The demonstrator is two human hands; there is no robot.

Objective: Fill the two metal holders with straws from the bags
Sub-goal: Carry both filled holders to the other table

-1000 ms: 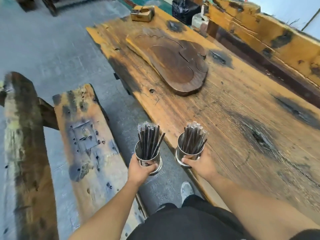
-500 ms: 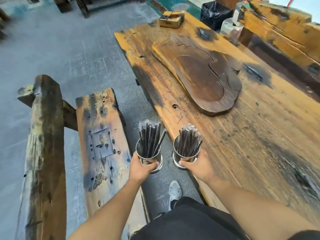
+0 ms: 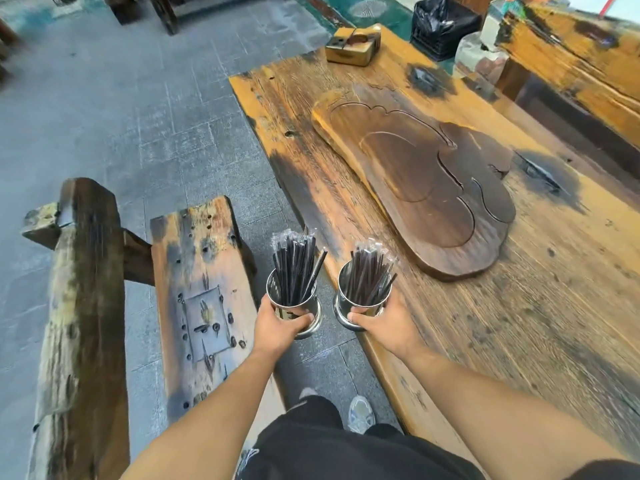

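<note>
My left hand (image 3: 277, 329) grips a shiny metal holder (image 3: 300, 311) packed with upright black wrapped straws (image 3: 294, 268); it hangs in the air over the gap between bench and table. My right hand (image 3: 388, 325) grips a second metal holder (image 3: 346, 308), also full of black wrapped straws (image 3: 369, 277), at the near edge of the long wooden table (image 3: 519, 323). Both holders stand upright, side by side, a little apart. No straw bags are in view.
A dark carved wooden tray (image 3: 426, 188) lies on the table beyond the holders. A small wooden box (image 3: 353, 45) sits at the table's far end, with a black bag (image 3: 440, 26) behind it. A worn wooden bench (image 3: 201, 299) stands to my left on grey paving.
The view has swung left and forward along the table, so the tray and box now sit further right. Both hands still hold their holders in the same relative position.
</note>
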